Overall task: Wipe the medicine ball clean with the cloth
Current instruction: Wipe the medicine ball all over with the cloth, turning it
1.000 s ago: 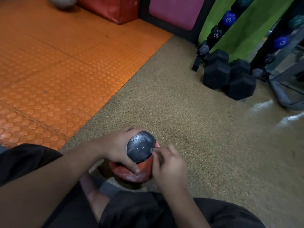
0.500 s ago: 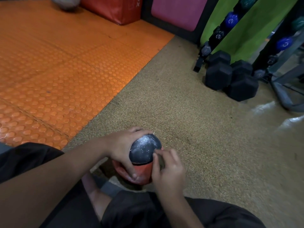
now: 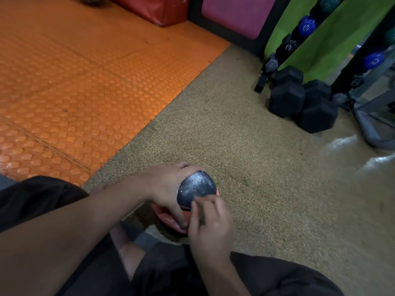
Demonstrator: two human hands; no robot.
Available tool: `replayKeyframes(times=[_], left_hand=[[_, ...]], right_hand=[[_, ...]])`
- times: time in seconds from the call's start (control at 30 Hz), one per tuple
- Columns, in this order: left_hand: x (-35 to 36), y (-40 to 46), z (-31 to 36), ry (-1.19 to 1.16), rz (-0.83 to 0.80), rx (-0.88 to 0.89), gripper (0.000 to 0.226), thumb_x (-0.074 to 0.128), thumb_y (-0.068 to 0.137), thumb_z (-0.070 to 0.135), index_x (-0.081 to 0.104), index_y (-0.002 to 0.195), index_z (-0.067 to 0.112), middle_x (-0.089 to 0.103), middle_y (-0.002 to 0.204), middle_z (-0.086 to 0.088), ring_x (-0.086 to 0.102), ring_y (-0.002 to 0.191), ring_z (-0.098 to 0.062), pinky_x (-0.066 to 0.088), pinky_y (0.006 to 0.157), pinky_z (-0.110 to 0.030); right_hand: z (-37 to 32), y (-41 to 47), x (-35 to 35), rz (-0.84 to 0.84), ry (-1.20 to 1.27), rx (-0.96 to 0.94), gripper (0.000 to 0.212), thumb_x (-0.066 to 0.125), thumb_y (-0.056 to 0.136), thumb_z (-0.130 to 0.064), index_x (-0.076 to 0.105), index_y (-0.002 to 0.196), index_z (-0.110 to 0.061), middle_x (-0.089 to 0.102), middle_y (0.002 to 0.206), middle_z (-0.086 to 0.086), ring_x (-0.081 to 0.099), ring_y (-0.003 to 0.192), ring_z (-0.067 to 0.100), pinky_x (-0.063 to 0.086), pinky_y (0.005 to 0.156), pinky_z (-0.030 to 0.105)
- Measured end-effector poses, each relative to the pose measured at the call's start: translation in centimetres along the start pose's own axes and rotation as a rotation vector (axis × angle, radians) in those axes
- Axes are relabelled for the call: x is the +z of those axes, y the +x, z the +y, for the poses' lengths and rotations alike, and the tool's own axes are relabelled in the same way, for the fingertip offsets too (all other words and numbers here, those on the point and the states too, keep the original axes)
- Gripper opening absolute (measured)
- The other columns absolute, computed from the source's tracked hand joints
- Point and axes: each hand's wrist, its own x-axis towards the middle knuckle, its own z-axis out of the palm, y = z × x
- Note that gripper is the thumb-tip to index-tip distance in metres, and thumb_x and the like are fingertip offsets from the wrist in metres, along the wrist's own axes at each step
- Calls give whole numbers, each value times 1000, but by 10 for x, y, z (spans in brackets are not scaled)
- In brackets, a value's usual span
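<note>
Ball steadied between two hands, low over the gym floor

Ball first: the medicine ball (image 3: 195, 190) sits at the near centre of the view, just in front of the person's knees, over the speckled tan floor (image 3: 267, 189). Its upper panel is black with a pale, dusty film and a finely dimpled patch; a red panel shows below. Whether it rests on the floor or is held just off it cannot be told.

The left hand (image 3: 164, 189) wraps the ball's left side, fingers curled over the far top and thumb running down the red panel — a firm grip on the ball. The right hand (image 3: 210, 221) is at the near right of the ball with its fingertips (image 3: 195, 205) curled against the black panel. No cloth is clearly visible under it, so whether those fingers pinch anything cannot be told.

Judged from its look, the ball is dense and heavy for its size, with a stiff rubbery skin. The texture should give good purchase, though the dusty film may make it a little slick. Being round, it will roll under a wiping stroke — best held as now, cupped wide across one side, then turned to reach the red underside.

Far right, black dumbbells (image 3: 299, 99) lie by a rack; an orange studded mat (image 3: 74, 82) covers the far left.
</note>
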Motion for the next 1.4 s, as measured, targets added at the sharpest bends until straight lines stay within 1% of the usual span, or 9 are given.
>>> replayKeyframes(times=[0.13, 0.23, 0.33, 0.53, 0.77, 0.93, 1.17, 1.3, 1.4], left_hand=[[2, -7, -1, 27, 34, 7, 134, 91, 49, 72, 12, 156, 57, 23, 164, 21, 48, 141, -12, 43, 106, -31], [0, -7, 2, 16, 37, -28, 141, 89, 43, 82, 13, 159, 53, 22, 166, 21, 43, 145, -12, 40, 112, -32], [-3, -3, 4, 15, 22, -31, 143, 88, 41, 84, 15, 160, 51, 25, 165, 20, 43, 145, -12, 39, 115, -33], [1, -4, 4, 14, 13, -11, 136, 87, 46, 78, 13, 158, 55, 24, 163, 22, 49, 139, -11, 47, 110, -35], [-1, 3, 2, 1, -11, -41, 148, 76, 30, 97, 11, 156, 52, 28, 162, 18, 45, 143, -14, 44, 115, -41], [-2, 1, 1, 4, -37, -3, 146, 90, 38, 77, 11, 158, 52, 25, 162, 18, 45, 142, -13, 46, 113, -38], [1, 4, 8, 39, -4, -51, 153, 83, 26, 89, 11, 156, 52, 30, 162, 15, 47, 142, -18, 47, 112, -41], [4, 2, 5, 58, 3, -15, 140, 87, 44, 74, 8, 157, 54, 27, 162, 14, 56, 133, -20, 52, 105, -39], [7, -4, 1, 64, 23, -16, 143, 84, 41, 81, 8, 158, 52, 24, 164, 16, 54, 136, -18, 50, 109, -40]], right_hand=[[-6, -1, -1, -118, -61, -232, 14, 69, 95, -29, 76, 105, -24, 66, 98, -5, 63, 77, 19, 51, 59, 32], [22, 7, -12, -59, -49, -111, 13, 70, 95, -26, 78, 104, -21, 68, 97, -4, 66, 82, 19, 56, 68, 34], [35, 13, -13, 53, -8, 118, 16, 66, 93, -26, 78, 99, -17, 68, 94, -3, 68, 79, 21, 58, 65, 39], [-7, -2, 2, -127, 4, -189, 12, 70, 95, -27, 76, 104, -23, 66, 95, -4, 63, 78, 21, 54, 62, 36], [34, 13, -14, 56, -5, 110, 12, 70, 92, -22, 79, 98, -17, 65, 90, -4, 65, 75, 15, 55, 64, 37], [-10, -3, 3, -120, -7, -163, 15, 66, 95, -29, 78, 102, -22, 66, 94, -4, 63, 76, 17, 51, 60, 32], [25, 11, -13, 73, 7, 109, 10, 71, 92, -23, 77, 97, -17, 67, 93, -4, 68, 79, 18, 58, 66, 39], [-14, -4, 7, -95, -40, -110, 11, 66, 95, -28, 76, 97, -23, 64, 91, -4, 63, 74, 20, 53, 61, 38], [-6, -3, 1, -104, -20, -129, 12, 66, 96, -30, 76, 100, -24, 66, 93, -4, 66, 77, 19, 54, 66, 35]])
